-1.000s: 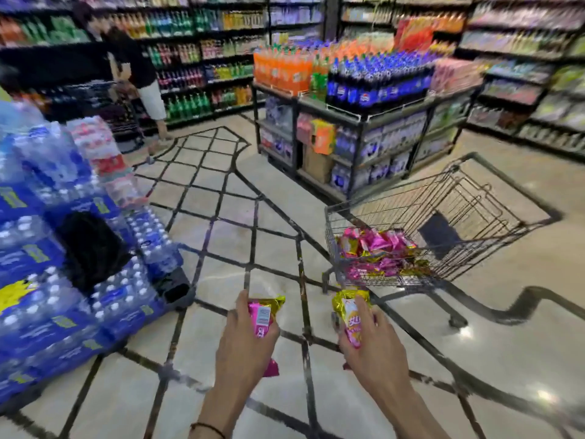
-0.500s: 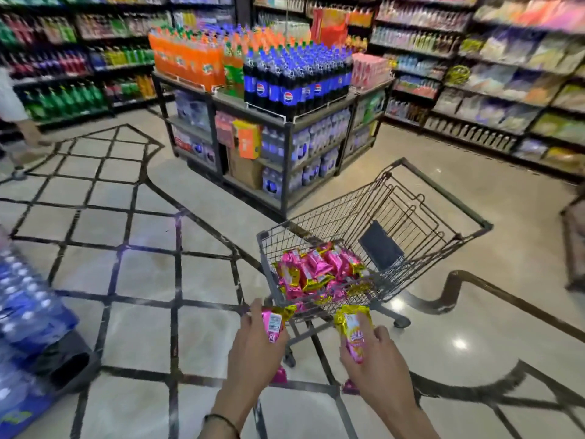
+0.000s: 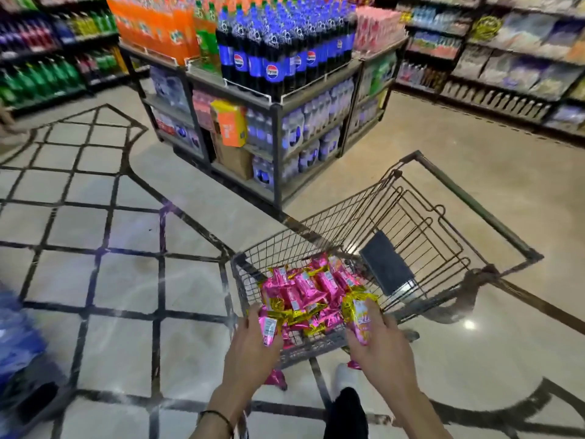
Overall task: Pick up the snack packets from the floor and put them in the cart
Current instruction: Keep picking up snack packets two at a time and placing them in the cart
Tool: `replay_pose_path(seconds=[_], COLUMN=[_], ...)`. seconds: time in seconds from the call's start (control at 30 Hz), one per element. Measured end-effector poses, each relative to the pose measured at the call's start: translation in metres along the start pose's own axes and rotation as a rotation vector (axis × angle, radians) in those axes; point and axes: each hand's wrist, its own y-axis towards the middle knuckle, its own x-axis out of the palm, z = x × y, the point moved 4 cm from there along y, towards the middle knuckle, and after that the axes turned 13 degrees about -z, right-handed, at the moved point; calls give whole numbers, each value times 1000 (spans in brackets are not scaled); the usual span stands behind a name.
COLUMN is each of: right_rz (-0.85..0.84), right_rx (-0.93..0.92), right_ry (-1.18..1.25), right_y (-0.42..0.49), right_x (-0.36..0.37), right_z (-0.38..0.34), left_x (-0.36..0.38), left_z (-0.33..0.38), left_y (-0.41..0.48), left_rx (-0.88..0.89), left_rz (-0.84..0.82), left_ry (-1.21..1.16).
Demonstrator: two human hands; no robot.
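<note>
Snack packets occupy three positions. One pink packet (image 3: 268,326) with gold ends sits in the left hand (image 3: 250,351), fingers curled round it; a white barcode label faces up. A second packet (image 3: 359,316) sits in the right hand (image 3: 378,351), gripped the same way; its printed lettering is too blurred to read. Both hands are at the near rim of the cart (image 3: 474,213), at its 6 o'clock edge. A pile of matching packets (image 3: 304,291) lies in the front of the basket. A dark flat panel (image 3: 386,264) lies at 2 o'clock from the pile. A display stand (image 3: 277,147) is at 11 o'clock from the cart; it carries blue bottles (image 3: 272,68) with the Pepsi logo and orange bottles (image 3: 158,30) at their 9 o'clock. A thin wristband (image 3: 218,418) circles the left wrist. A white shoe (image 3: 345,377) rests on the tiled floor (image 3: 126,280) at 6 o'clock.
</note>
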Motion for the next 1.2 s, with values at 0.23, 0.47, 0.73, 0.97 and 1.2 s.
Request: replay_pose_path(seconds=[0.23, 0.47, 0.73, 0.97, 1.2], right_rz=[-204, -324, -493, -635, -579], right_rx=[-119, -222, -192, -178, -133], right_ry=[-71, -195, -152, 9, 15], right_y=[161, 290, 352, 399, 423], right_x=[-25, -48, 4, 69, 140], right_z=[44, 66, 85, 104, 112], left_x=[38, 57, 76, 105, 133], left_z=[27, 59, 54, 33, -1], left_y=[86, 138, 223, 284, 338], left_rx=[-359, -560, -571, -555, -554], left_rz=[45, 98, 49, 18, 31], left_ry=[-91, -179, -232, -131, -132])
